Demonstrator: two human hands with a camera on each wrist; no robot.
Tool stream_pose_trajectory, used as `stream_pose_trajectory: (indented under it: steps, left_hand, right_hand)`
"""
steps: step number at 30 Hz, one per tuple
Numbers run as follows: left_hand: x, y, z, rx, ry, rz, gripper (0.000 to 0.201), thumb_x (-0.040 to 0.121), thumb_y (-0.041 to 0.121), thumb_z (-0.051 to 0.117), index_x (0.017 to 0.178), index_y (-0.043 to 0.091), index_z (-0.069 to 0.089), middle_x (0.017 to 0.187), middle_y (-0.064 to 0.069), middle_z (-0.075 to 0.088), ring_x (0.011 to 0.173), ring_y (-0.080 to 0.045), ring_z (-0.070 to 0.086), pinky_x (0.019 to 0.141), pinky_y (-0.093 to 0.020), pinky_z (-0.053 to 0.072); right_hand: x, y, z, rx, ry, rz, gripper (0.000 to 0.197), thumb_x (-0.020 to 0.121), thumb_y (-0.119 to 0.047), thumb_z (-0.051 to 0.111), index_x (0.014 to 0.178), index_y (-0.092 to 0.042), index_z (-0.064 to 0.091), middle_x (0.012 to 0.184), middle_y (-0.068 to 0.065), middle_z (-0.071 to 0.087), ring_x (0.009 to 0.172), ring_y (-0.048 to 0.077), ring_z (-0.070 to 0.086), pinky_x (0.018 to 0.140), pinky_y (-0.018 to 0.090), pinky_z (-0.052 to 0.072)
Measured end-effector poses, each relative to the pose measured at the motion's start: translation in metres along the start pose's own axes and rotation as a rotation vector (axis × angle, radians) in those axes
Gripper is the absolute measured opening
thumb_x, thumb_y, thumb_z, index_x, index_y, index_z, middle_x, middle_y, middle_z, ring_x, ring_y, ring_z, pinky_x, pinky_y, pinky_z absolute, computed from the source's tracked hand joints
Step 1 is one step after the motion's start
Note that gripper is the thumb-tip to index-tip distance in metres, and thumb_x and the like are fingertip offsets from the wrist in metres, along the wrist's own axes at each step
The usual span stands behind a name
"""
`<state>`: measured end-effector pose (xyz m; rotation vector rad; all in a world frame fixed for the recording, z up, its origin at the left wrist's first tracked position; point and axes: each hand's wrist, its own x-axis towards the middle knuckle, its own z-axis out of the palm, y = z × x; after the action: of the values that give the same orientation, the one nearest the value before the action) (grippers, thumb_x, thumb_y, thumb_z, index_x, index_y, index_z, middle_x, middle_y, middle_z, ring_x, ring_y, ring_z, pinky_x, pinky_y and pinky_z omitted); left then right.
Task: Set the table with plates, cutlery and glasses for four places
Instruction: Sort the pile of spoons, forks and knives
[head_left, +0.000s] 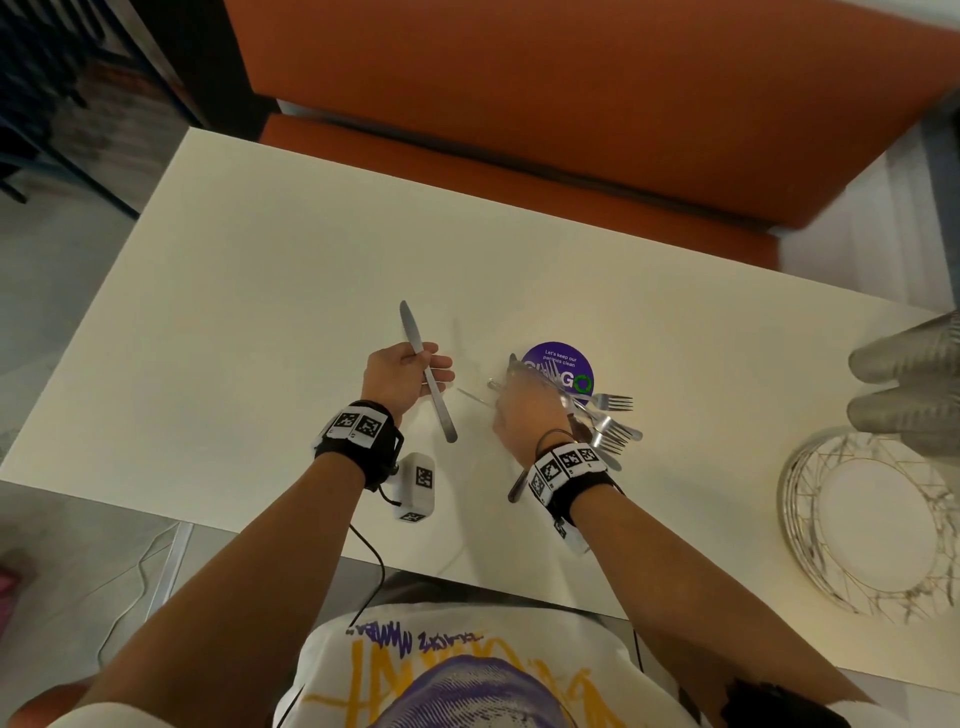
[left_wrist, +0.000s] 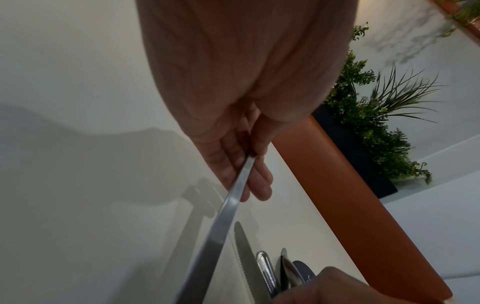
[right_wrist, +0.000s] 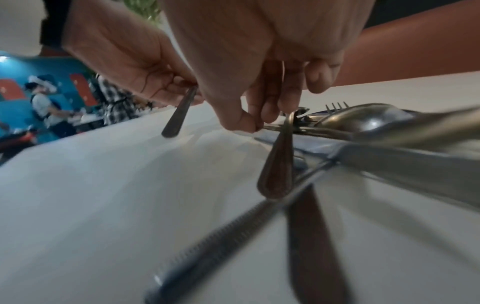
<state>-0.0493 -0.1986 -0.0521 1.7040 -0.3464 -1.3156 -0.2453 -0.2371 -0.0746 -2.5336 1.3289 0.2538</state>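
Note:
My left hand grips a table knife around its middle, blade pointing away from me, above the white table. The left wrist view shows the same knife running down from my curled fingers. My right hand reaches down into a pile of forks, spoons and knives. In the right wrist view its fingertips pinch one piece of cutlery, whose rounded handle hangs over a serrated knife. Which kind of piece it is stays hidden by the fingers.
The pile partly covers a round purple sticker. A stack of patterned plates sits at the right near edge, with nested glasses behind it. An orange bench runs along the table's far side. People stand beyond the table.

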Motion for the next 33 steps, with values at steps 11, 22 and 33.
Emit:
stream_pose_trajectory:
  steps: [11,22,33]
  left_hand:
    - [-0.002,0.014,0.001,-0.016,-0.04,0.031,0.023,0.109,0.014,0.048,0.116,0.004,0.068,0.094,-0.02,0.075,0.071,-0.028,0.069,0.074,-0.048,0.064]
    - [-0.019,0.031,0.055,0.073,-0.3,0.052,0.027,0.11,0.02,0.046,0.121,0.009,0.068,0.095,-0.021,0.077,0.078,-0.039,0.076,0.075,-0.045,0.064]
    - [-0.029,0.027,0.07,0.123,-0.322,0.079,0.027,0.107,0.013,0.043,0.102,0.012,0.07,0.066,-0.005,0.061,0.052,-0.02,0.046,0.049,-0.028,0.039]
  right_hand:
    - [0.026,-0.009,-0.043,0.55,0.216,0.23,0.008,0.095,-0.023,0.06,0.091,-0.018,0.066,0.09,0.002,0.067,0.087,0.019,0.056,0.076,0.037,0.052]
    - [0.035,-0.004,-0.075,1.04,0.284,0.548,0.01,0.088,-0.025,0.072,0.09,-0.017,0.079,0.085,0.001,0.077,0.081,0.02,0.073,0.082,0.04,0.06]
    - [0.026,0.013,-0.094,0.937,0.497,0.496,0.017,0.095,-0.022,0.064,0.108,-0.021,0.075,0.086,-0.005,0.072,0.071,0.006,0.066,0.075,0.026,0.058]
